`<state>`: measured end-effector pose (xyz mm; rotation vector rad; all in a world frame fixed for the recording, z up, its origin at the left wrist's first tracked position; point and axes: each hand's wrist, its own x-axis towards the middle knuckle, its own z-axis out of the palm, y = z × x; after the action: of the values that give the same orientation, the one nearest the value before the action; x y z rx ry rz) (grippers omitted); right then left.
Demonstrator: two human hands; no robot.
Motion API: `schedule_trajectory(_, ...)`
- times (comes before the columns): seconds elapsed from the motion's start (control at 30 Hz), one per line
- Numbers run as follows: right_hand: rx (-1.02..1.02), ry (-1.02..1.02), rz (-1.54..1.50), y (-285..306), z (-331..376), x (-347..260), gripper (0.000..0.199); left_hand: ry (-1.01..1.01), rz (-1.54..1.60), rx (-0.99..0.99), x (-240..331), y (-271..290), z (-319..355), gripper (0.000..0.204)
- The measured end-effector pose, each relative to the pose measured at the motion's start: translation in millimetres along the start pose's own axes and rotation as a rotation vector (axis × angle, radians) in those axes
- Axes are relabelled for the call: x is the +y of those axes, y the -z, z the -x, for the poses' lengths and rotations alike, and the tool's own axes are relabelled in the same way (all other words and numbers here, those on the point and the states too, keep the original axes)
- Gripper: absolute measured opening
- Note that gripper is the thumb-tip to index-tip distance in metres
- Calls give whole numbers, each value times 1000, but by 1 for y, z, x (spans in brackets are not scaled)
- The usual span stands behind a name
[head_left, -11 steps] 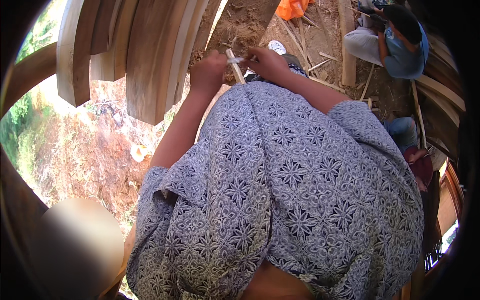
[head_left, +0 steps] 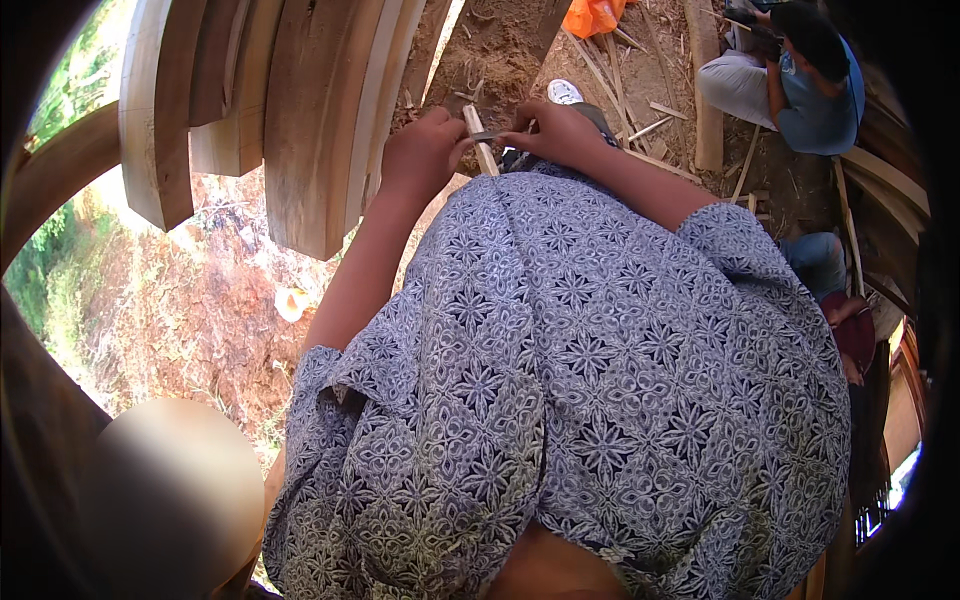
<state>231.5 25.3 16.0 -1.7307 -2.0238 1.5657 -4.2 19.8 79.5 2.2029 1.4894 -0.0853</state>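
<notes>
A narrow pale wooden stick (head_left: 482, 152) points away from my body, its near end at my shirt front. Across it lies a short, flat, grey metal blade (head_left: 486, 135). My left hand (head_left: 422, 152) is closed at the blade's left end, with the thumb toward the stick. On the other side, my right hand (head_left: 553, 132) pinches the right end between thumb and fingers. The blade seems to touch the stick's upper face. My fingers hide both its ends, so I cannot tell whether it has a handle.
Thick curved timbers (head_left: 310, 130) stand close on my left. A seated person (head_left: 815, 90) works at the upper right, beside a long plank (head_left: 706, 90). Wood offcuts (head_left: 655, 130) litter the dirt floor near an orange plastic bag (head_left: 592, 16). Another person's leg (head_left: 815, 262) shows at the right.
The blade has slid a little along the stick toward my body, both hands moving with it. The whole view has shifted slightly.
</notes>
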Motion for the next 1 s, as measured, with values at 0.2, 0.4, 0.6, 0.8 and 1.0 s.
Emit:
schedule_trajectory(0.2,-6,-106,-17,9,29,-13,48,27,79,67,12,0,23,16)
schedule_trajectory(0.4,67,-68,12,2,32,-8,50,65,76,139,11,-17,25,18)
schedule_trajectory(0.6,103,-27,-15,-4,8,-1,48,108,-9,132,4,-24,3,15)
schedule_trajectory(0.8,63,-115,38,-1,-29,1,50,104,-85,68,-23,-34,-37,15)
schedule_trajectory(1.0,-2,-84,43,9,9,-5,52,97,-5,-59,8,-4,-6,18)
